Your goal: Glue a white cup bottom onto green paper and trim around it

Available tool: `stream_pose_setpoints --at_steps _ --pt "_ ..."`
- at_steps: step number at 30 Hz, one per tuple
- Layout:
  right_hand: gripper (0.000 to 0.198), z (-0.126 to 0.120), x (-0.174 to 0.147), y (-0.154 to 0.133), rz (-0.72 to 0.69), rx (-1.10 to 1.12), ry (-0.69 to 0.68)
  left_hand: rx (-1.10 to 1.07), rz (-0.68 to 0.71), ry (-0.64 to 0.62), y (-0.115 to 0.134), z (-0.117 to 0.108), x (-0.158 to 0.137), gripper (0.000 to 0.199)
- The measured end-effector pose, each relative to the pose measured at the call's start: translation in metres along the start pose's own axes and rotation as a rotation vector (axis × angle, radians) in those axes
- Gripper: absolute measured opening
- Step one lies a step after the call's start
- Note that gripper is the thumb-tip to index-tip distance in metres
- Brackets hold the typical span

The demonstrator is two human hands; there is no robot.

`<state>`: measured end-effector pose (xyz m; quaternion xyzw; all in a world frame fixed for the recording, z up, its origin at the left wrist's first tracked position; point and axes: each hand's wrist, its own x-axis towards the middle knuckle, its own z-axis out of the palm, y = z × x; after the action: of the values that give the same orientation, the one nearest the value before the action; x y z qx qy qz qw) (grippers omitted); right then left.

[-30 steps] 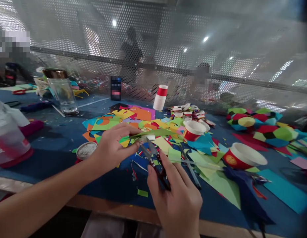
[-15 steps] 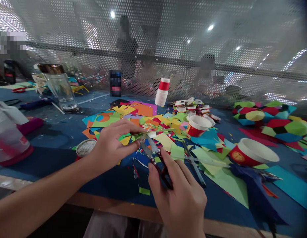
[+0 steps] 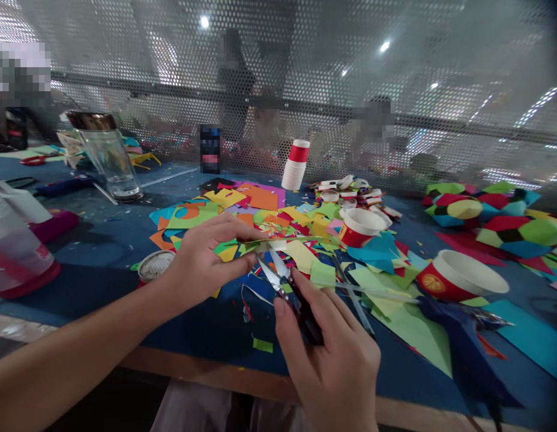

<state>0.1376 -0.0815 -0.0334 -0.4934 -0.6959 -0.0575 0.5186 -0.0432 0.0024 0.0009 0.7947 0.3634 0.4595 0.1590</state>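
A: Scissors (image 3: 285, 287) status?
B: Right hand (image 3: 328, 348) is clenched on the handles near the tabletop's (image 3: 102, 252) front edge, blades parted at the green paper strip (image 3: 287, 242).
A: Left hand (image 3: 204, 261)?
B: Pinching that strip's near end, thumb over fingers, above the scrap pile.

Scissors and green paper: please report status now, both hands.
Right hand grips scissors, blades open at paper edge. Left hand pinches green paper strip above the table. Paper scraps and red cup close by.
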Motion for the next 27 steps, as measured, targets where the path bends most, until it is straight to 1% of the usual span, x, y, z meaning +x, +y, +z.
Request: stream_pose_setpoints --at_steps 4,10,14,21,27 --pt "0.031 -0.0005 0.0001 0.0017 0.013 0.015 -0.005 -0.012 -0.024 0.009 0.0001 -0.0002 0.0004 0.019" --pt "0.031 -0.001 -0.0002 0.0023 0.027 0.022 -0.01 -0.009 -0.01 -0.014 0.0003 -0.0003 0.0 0.02" --pt "0.03 -0.0027 -0.0003 0.0007 0.031 0.035 -0.015 0.007 -0.012 -0.002 0.0022 -0.0005 0.0006 0.018" --pt "0.027 0.0007 -0.004 0.0033 0.052 0.053 0.024 -0.04 -0.019 0.017 0.0049 -0.0008 0.0014 0.016" --pt "0.028 0.0013 -0.0062 0.0013 0.11 0.05 0.064 -0.115 -0.049 0.026 0.0035 -0.0002 -0.0008 0.016"
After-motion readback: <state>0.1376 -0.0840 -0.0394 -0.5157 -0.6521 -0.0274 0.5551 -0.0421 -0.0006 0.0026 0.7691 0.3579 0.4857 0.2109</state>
